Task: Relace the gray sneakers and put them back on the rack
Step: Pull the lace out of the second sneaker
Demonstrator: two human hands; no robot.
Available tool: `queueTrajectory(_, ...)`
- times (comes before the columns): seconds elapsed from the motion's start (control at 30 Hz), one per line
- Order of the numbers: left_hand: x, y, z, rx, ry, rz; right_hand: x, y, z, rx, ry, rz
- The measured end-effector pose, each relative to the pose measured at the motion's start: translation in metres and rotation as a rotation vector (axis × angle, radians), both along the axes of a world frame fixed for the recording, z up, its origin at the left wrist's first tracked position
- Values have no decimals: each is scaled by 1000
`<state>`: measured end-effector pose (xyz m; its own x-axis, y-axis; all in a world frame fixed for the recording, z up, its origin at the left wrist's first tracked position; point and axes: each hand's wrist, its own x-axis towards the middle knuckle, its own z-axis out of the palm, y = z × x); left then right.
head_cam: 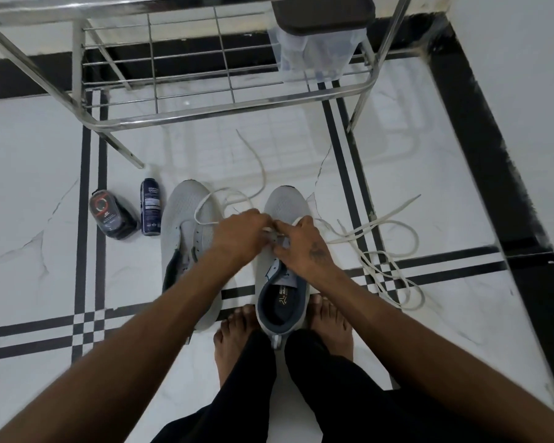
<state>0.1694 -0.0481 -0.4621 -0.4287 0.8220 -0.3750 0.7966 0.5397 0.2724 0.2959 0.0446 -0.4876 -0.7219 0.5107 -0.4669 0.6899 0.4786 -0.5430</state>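
— Lacing was being done on the right-hand sneaker [282, 251], which was stood on the floor just in front of the rack [224, 103]?
— Yes. The white lace [375, 244] was pinched over its eyelets by the fingers of the left hand [240, 235] and right hand [304, 247]. The other sneaker [186, 238] was left beside it.
— What might be spoiled?
— An eyelet could be skipped, or the loose lace tangled, since long slack was trailed away from the rack.

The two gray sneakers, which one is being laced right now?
The sneaker on the right, between the bare feet. Both hands, left hand and right hand, work its lace; the other sneaker lies untouched beside it.
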Motion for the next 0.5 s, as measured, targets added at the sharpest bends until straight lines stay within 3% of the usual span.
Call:
queueTrajectory(0.13, -3, 10, 1, -63, 69, 57, 1, 2, 0, 2, -20, 10)
queueTrajectory(0.27, -44, -22, 38, 152, 103, 436, 3, 1, 0, -14, -21, -9)
queueTrajectory(0.33, -62, -39, 49, 241, 183, 520, 3, 1, 1, -31, -28, -8)
queueTrajectory(0.4, -58, -39, 51, 239, 252, 429, 3, 1, 1, -46, -30, -9)
queueTrajectory(0.5, -22, -18, 33, 147, 183, 123, 2, 1, 3, -52, -23, -17)
